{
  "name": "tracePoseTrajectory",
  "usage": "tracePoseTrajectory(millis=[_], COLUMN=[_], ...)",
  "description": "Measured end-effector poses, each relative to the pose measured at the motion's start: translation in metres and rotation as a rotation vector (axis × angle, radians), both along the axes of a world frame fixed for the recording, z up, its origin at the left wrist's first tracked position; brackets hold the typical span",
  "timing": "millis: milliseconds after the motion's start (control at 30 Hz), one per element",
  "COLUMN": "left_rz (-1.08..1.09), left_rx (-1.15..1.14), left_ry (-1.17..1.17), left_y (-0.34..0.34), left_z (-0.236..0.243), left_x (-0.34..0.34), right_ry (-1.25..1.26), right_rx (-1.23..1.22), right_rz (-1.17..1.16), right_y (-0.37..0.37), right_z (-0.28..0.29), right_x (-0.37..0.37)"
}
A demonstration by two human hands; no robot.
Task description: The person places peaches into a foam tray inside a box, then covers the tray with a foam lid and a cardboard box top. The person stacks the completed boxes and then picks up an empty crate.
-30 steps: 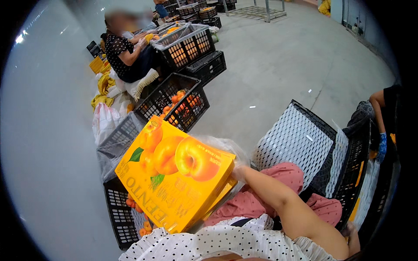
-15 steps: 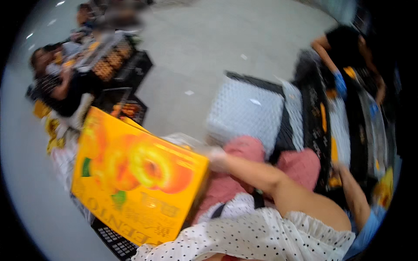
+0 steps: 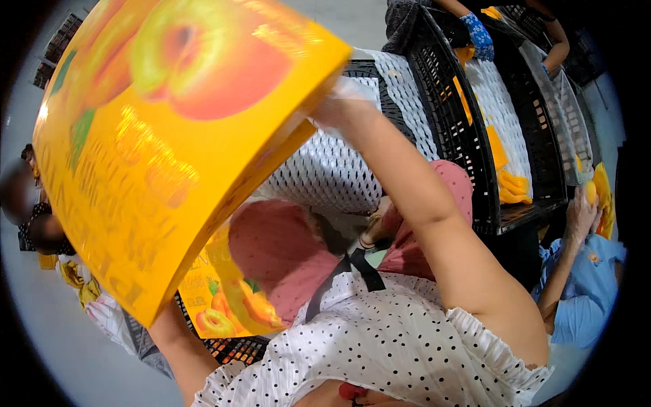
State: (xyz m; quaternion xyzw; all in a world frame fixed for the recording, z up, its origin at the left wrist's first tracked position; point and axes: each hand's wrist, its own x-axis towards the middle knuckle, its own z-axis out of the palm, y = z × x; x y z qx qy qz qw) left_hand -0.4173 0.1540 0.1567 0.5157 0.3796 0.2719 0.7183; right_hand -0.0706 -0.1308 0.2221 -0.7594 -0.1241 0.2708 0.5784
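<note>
A large yellow carton piece [image 3: 183,156] printed with flat peaches is raised and tilted across the upper left. My right hand [image 3: 339,102], in a clear plastic glove, is closed on its right edge. My left hand [image 3: 163,319] is at the carton's lower left edge, its fingers hidden behind the cardboard. A second yellow printed carton [image 3: 237,305] lies below the raised piece, by my pink-trousered left leg and partly hidden.
Black crates [image 3: 498,217] with white mesh padding [image 3: 319,166] stand ahead and right, some holding yellow material. A co-worker's blue-patterned gloved hand [image 3: 480,37] reaches in at the top. A person in blue [image 3: 576,292] holds something yellow at right. Other people [image 3: 41,224] are at far left.
My right hand has raised the carton piece up and forward, exposing another yellow carton beneath. My left arm has come into view. The camera has swung toward the crates on the right.
</note>
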Motion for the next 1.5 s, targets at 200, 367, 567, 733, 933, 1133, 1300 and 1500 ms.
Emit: tracePoseTrajectory(millis=[200, 367, 567, 733, 933, 1133, 1300, 1500], left_rz=[-0.295, -0.503, -0.556, -0.566, -0.524, -0.522, -0.517, -0.497], left_rx=[-0.044, -0.048, -0.051, -0.048, -0.038, -0.028, -0.045, -0.032], left_ry=[0.034, 0.054, 0.065, 0.082, 0.093, 0.083, 0.070, 0.044], left_y=[0.002, -0.015, -0.020, -0.018, -0.009, -0.016, -0.030, -0.034], left_z=[-0.037, -0.074, -0.091, -0.091, -0.088, -0.074, -0.065, -0.060], left_x=[0.140, 0.269, 0.338, 0.328, 0.302, 0.295, 0.279, 0.275], right_ry=[0.208, 0.309, 0.343, 0.338, 0.354, 0.366, 0.393, 0.411], right_rx=[0.303, 0.357, 0.414, 0.485, 0.651, 0.785, 0.844, 0.912], right_rz=[-0.271, -0.342, -0.340, -0.328, -0.274, -0.271, -0.270, -0.243], right_y=[-0.063, -0.085, -0.101, -0.122, -0.103, -0.103, -0.107, -0.103], right_z=[-0.055, -0.091, -0.102, -0.108, -0.127, -0.129, -0.135, -0.137], right_x=[0.057, 0.060, 0.072, 0.069, 0.059, 0.057, 0.049, 0.049])
